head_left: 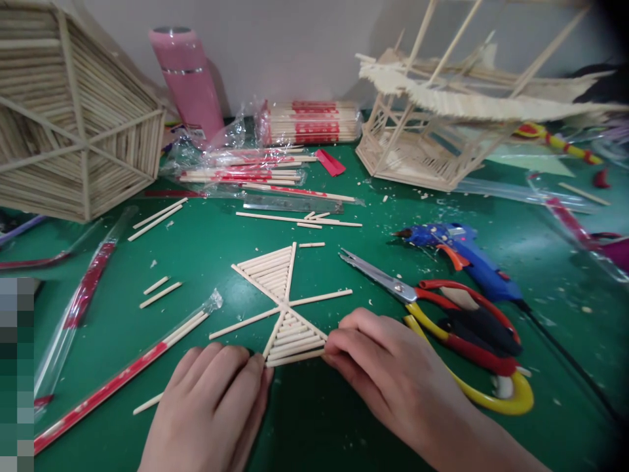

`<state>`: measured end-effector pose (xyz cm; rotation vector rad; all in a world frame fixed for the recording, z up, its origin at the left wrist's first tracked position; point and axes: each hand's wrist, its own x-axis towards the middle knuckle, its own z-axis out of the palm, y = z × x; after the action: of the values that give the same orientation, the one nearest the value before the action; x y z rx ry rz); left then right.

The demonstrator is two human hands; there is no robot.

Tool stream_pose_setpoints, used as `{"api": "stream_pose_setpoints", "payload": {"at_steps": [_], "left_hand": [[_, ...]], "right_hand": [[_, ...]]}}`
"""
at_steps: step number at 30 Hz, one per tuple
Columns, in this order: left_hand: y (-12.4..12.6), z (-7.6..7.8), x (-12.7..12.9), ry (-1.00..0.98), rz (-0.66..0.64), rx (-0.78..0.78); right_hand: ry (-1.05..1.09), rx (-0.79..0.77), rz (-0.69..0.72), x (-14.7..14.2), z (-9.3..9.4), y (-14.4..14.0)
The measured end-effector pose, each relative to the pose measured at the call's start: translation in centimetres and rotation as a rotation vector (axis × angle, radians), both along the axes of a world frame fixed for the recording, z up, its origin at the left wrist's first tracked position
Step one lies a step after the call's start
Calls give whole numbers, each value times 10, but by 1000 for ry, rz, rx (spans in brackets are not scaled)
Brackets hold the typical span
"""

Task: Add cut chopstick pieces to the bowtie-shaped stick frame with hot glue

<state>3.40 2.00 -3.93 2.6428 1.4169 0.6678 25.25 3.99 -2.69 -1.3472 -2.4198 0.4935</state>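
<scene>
A flat star-shaped frame of thin wooden sticks (282, 305) lies on the green table (206, 249). Two of its wedges are filled with rows of cut sticks. My left hand (211, 406) rests palm down, its fingertips touching the left end of the lowest stick of the near wedge. My right hand (388, 367) pinches the right end of that same stick (295, 357) between thumb and fingers. Both hands press it against the near wedge.
Red and yellow scissors (457, 328) and a blue glue gun (462, 252) lie right of my right hand. Packets of chopsticks (309, 121), a pink flask (189, 82), a stick-built roof (73, 111) and a stick pavilion (442, 124) stand behind. Loose sticks and wrappers (88, 288) lie left.
</scene>
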Motion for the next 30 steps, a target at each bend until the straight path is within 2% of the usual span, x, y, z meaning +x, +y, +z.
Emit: {"api": "stream_pose_setpoints", "payload": {"at_steps": [13, 30], "left_hand": [[0, -8, -5, 35, -48, 81], [1, -3, -4, 5, -6, 30]], "right_hand": [[45, -64, -11, 0, -1, 2], [74, -57, -25, 1, -3, 1]]}}
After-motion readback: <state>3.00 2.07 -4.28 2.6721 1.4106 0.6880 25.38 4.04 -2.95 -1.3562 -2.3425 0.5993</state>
